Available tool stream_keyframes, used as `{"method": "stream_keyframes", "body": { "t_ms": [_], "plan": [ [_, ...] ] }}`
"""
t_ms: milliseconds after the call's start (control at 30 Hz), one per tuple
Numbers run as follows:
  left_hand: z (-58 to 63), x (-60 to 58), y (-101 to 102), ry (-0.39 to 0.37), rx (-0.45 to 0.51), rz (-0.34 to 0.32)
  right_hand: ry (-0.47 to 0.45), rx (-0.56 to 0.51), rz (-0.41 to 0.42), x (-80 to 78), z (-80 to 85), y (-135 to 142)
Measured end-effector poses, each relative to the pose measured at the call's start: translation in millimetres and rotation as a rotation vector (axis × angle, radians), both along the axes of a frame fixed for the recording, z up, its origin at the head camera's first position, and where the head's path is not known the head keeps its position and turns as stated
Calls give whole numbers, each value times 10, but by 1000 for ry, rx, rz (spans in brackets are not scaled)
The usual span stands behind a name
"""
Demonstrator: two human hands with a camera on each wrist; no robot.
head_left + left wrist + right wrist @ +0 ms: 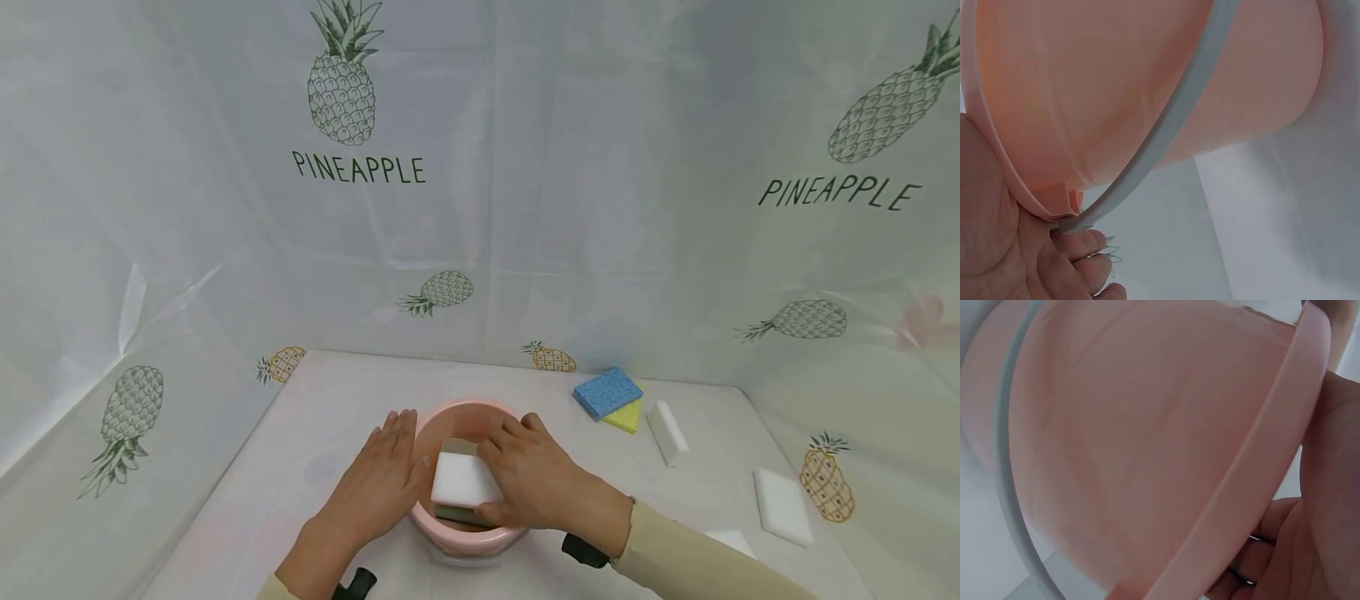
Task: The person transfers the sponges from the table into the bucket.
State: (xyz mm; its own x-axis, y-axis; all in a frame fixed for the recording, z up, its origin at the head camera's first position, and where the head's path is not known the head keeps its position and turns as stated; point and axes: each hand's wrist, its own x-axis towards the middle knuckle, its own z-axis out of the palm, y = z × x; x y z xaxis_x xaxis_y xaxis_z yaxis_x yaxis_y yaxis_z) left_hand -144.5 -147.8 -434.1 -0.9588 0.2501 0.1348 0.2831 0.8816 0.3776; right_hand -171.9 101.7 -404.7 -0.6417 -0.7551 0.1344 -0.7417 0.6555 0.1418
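A pink bucket stands upright near the front of the table. My left hand rests along its left rim, fingers straight, the palm touching the edge. Over the right rim reaches my right hand, which holds a white sponge inside the bucket, thumb at its near corner. Beneath and behind that sponge shows a darker greenish block. In the left wrist view a grey bucket handle hangs down the bucket's side. The right fingertips are hidden behind the rim in the right wrist view.
A blue sponge overlaps a yellow sponge to the right of the bucket. White blocks lie further right: one standing on edge, one flat, another partly behind the right sleeve. A pineapple-print curtain closes off the back.
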Motion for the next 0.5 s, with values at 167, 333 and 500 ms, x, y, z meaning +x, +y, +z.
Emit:
{"method": "stream_keyframes", "body": {
  "t_ms": [167,333,500],
  "plan": [
    [12,5,2,-12,5,7,-26,10,12,7,26,-9],
    [13,1,1,-12,3,7,-43,18,14,4,43,-13],
    [4,-3,3,5,1,3,-116,35,31,-4,60,4]
  ]
}}
